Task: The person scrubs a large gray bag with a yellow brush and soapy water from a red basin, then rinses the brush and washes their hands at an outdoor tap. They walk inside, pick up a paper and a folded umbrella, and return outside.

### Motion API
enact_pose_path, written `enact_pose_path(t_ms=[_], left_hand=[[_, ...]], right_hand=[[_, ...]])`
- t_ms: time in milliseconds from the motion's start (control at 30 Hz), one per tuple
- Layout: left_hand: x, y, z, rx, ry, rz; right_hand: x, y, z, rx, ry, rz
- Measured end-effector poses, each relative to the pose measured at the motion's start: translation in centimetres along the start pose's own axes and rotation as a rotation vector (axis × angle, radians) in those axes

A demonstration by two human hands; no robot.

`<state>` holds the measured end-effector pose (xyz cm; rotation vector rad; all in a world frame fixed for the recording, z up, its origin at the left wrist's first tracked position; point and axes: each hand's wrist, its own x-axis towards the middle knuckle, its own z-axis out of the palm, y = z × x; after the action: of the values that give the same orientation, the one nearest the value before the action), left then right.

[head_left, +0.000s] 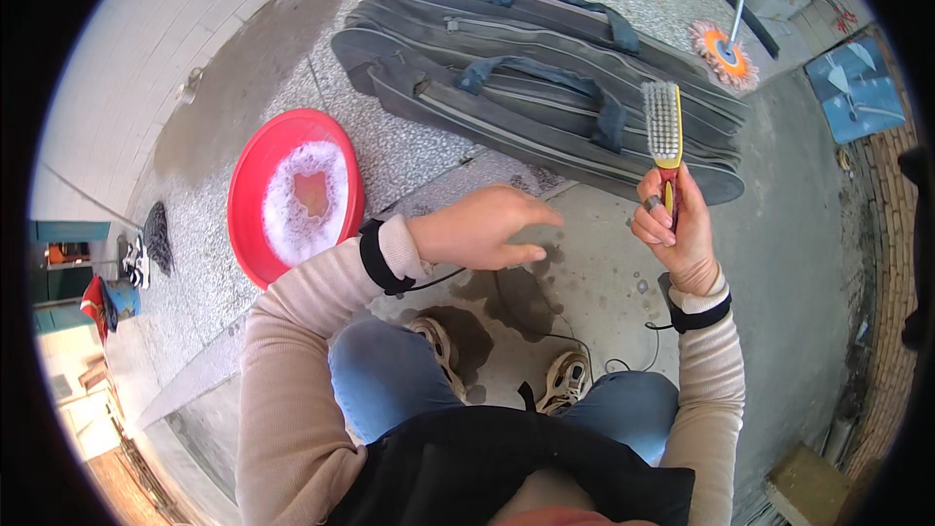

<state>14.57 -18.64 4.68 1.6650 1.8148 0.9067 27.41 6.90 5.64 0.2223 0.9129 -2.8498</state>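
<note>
My right hand (678,224) is wrapped round the red and yellow handle of a scrub brush (663,127), held upright with its pale bristles in view. Behind the brush lies a long dark grey zippered bag (526,102) with two blue-grey carrying straps. My left hand (485,228) hovers over the floor in front of the bag, fingers stretched and thumb apart, holding nothing. To its left stands a red basin (241,205) of water topped with white suds (304,234).
A mop (726,54) with an orange head rests at the back right, near a blue panel (857,88). Wet patches (511,302) mark the concrete by my shoes. A brick wall (901,282) runs along the right, a white wall (156,49) along the left.
</note>
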Motion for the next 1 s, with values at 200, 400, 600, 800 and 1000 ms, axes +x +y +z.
enact_pose_path(t_ms=[200,400,600,800,1000], left_hand=[[-11.3,4.6,-2.2,-0.324,-0.091,-0.024],[-13.5,4.0,-0.7,0.009,0.193,0.005],[-16.4,1.5,0.0,0.157,0.075,-0.014],[-20.1,-0.5,-0.7,0.238,0.158,-0.111],[-22.2,-1.4,-1.1,0.237,0.372,-0.109]], right_hand=[[11.2,9.0,8.5,-0.685,-0.092,0.269],[21.9,22.3,15.7,-1.649,-0.487,-0.02],[29.3,32.1,20.0,-2.034,-0.857,-0.085],[32.6,35.3,19.0,-2.491,-0.657,0.07],[34.0,35.2,19.1,-2.457,-0.942,0.325]])
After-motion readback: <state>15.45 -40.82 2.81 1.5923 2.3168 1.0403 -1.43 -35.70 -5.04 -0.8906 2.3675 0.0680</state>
